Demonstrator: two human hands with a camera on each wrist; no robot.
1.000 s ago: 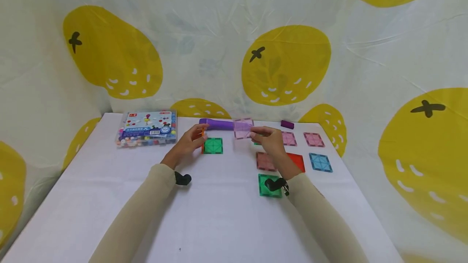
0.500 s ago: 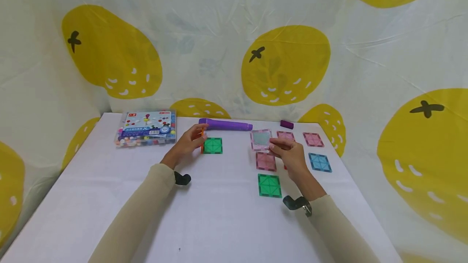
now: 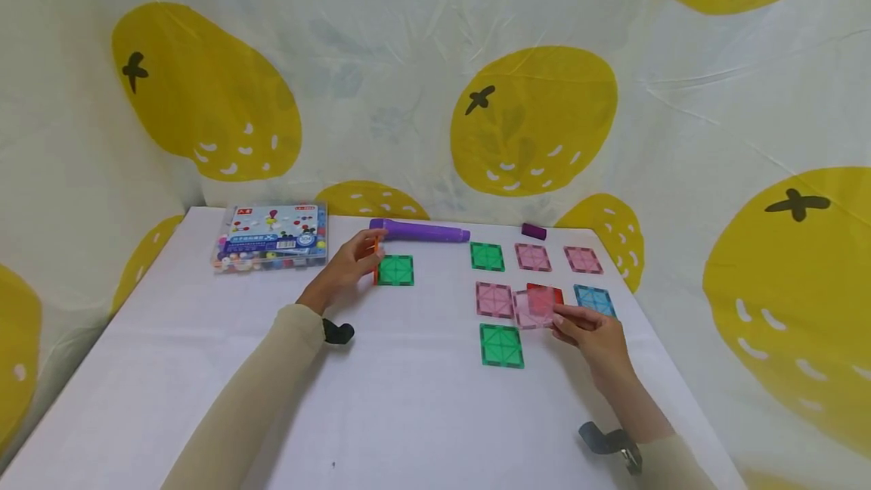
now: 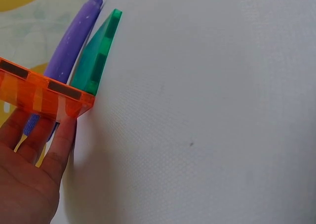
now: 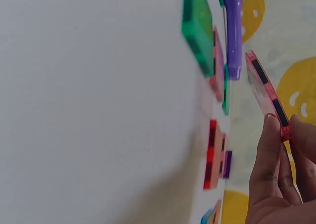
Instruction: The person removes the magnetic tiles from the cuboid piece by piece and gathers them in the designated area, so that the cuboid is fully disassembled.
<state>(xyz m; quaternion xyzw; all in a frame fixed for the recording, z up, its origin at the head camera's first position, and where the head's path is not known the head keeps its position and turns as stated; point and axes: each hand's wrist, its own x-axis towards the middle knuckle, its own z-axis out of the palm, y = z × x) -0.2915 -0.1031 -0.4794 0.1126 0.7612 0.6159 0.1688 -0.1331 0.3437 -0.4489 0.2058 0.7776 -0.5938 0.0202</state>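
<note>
My left hand [image 3: 349, 261] holds an orange square tile [image 3: 376, 261] upright on its edge against the left side of a flat green tile [image 3: 396, 271]; the left wrist view shows that orange tile [image 4: 47, 93] above my fingers [image 4: 37, 145], touching the green tile [image 4: 96, 58]. My right hand [image 3: 590, 330] pinches a translucent pink tile [image 3: 533, 308] in the air, low over the red tile [image 3: 547, 297] and beside a pink tile [image 3: 494, 299]. In the right wrist view the pink tile [image 5: 266, 93] sits at my fingertips [image 5: 272, 135].
More flat tiles lie on the white table [image 3: 408, 399]: green [image 3: 487, 256], pink [image 3: 532, 257], pink [image 3: 584, 259], blue [image 3: 595, 299], green [image 3: 501, 345]. A purple marker [image 3: 418, 231] and its cap [image 3: 534, 231] lie at the back. A boxed bead set [image 3: 272, 237] sits back left.
My right hand has carried the pink tile from the back middle, right and toward me, down to just over the red tile. The left hand has kept still with the orange tile.
</note>
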